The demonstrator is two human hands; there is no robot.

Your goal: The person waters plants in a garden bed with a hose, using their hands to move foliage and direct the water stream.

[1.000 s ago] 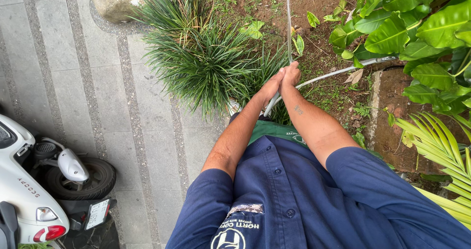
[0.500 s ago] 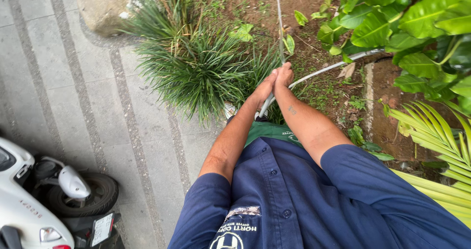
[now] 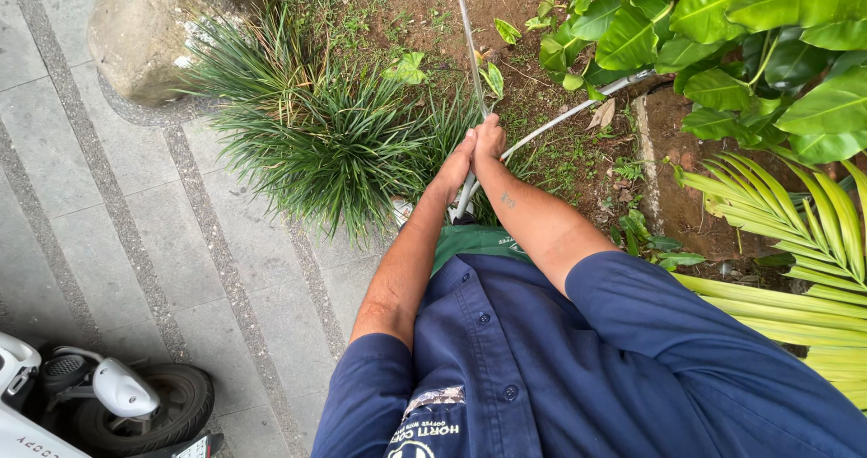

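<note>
1. A white scooter [image 3: 54,404] with a black tyre stands at the near left on the grey paved walkway [image 3: 117,205].
2. A large rock [image 3: 149,24] sits at the far left, at the edge of the paving.
3. A clump of grassy plant [image 3: 325,142] spreads right of the rock, just left of the hands.
4. The left hand [image 3: 454,164] is closed around a thin pale pole [image 3: 470,51]; the fingers wrap it.
5. The right hand [image 3: 490,140] is closed on the same pole, touching the left hand, slightly farther up.
6. The pole runs from near the body, through both fists, away over bare soil [image 3: 424,6] to the far edge.
7. A grey hose [image 3: 578,110] lies on the ground right of the hands.
8. Broad green leaves [image 3: 759,33] fill the far right; yellow-green palm fronds [image 3: 795,241] lie nearer.
</note>
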